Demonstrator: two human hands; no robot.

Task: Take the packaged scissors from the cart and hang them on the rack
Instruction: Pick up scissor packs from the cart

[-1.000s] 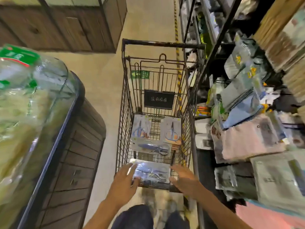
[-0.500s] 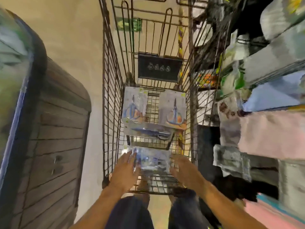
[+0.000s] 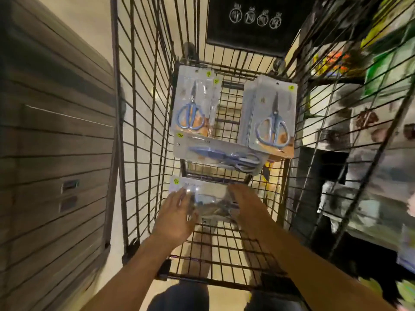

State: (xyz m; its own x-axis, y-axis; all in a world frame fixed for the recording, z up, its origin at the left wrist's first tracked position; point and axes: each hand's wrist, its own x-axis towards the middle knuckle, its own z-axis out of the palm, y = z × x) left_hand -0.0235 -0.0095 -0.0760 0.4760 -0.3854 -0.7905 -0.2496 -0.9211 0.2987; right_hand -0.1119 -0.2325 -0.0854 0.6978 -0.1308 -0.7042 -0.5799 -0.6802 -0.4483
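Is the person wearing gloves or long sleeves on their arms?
No. Both the left hand and the right hand are bare, with no gloves, rings or watch showing. The forearms are bare too, with no sleeve in view. At the bottom edge, dark blue trousers show.

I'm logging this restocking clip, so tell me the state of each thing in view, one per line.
Left hand: open, fingers on the nearest scissors pack.
Right hand: open, on that pack's other end.
Nearest scissors pack: flat in the cart, sealed, not lifted.
Middle pack: lying sideways, sealed.
Two far stacks: on the cart bottom, blades pointing away.
Cart: still loaded.
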